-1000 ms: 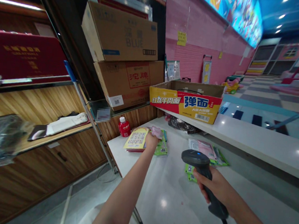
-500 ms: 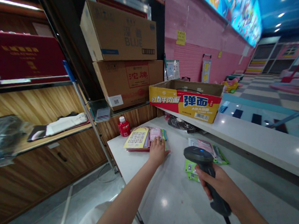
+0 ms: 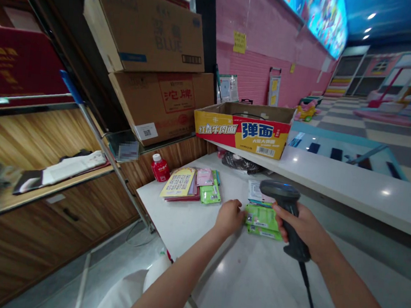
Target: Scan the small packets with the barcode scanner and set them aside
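Head camera, from the left: two brown cardboard boxes sit stacked on a shelf above the near end of a white counter. Below them a small red bottle stands upright at the counter's back corner. Just beside it lies a flat pile with a yellow QR-code sheet on top, and pink and green packets overlapping its right edge. Behind, on a raised white ledge, rests an open red-and-yellow noodle carton.

The left hand is on the counter with its fingers curled against the left edge of the green packets, touching them; whether it grips one cannot be told. These packets lie flat in a small stack between the two hands. Just right of them, the right hand is closed around the handle of a black barcode scanner, whose head hangs over the stack. Its cable trails down toward the camera.
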`<act>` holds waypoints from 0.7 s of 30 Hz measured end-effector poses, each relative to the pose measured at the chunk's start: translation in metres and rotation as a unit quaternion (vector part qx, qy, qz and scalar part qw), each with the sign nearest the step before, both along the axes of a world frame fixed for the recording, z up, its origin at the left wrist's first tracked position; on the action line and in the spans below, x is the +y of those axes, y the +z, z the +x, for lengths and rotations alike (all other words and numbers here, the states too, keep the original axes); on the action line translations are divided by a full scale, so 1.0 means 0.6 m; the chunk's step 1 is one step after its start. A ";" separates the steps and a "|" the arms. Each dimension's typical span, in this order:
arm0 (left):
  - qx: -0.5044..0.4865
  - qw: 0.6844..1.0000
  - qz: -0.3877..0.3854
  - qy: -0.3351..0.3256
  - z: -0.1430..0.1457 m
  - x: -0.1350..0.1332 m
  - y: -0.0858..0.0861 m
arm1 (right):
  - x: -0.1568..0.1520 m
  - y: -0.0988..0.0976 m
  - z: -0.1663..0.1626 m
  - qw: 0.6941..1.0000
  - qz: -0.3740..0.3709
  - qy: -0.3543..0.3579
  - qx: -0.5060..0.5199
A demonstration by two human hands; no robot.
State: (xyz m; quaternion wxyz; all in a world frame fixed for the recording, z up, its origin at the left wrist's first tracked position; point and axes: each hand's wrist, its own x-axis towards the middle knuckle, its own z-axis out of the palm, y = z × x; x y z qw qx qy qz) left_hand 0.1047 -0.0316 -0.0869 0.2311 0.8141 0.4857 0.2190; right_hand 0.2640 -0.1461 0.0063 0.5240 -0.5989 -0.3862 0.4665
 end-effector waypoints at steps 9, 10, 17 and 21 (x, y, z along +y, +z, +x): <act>0.106 0.994 -0.018 0.014 0.037 -0.025 0.010 | -0.001 0.000 0.010 1.000 0.023 0.004 0.009; 0.112 0.993 -0.022 0.007 0.036 -0.024 0.011 | -0.001 0.000 0.010 1.000 0.023 0.004 0.010; 0.134 0.990 -0.035 -0.006 0.036 -0.014 0.012 | -0.002 0.001 0.007 0.999 0.036 0.005 0.018; 0.143 0.989 -0.048 -0.005 0.039 -0.004 0.013 | -0.004 0.006 0.005 0.999 0.032 0.008 0.014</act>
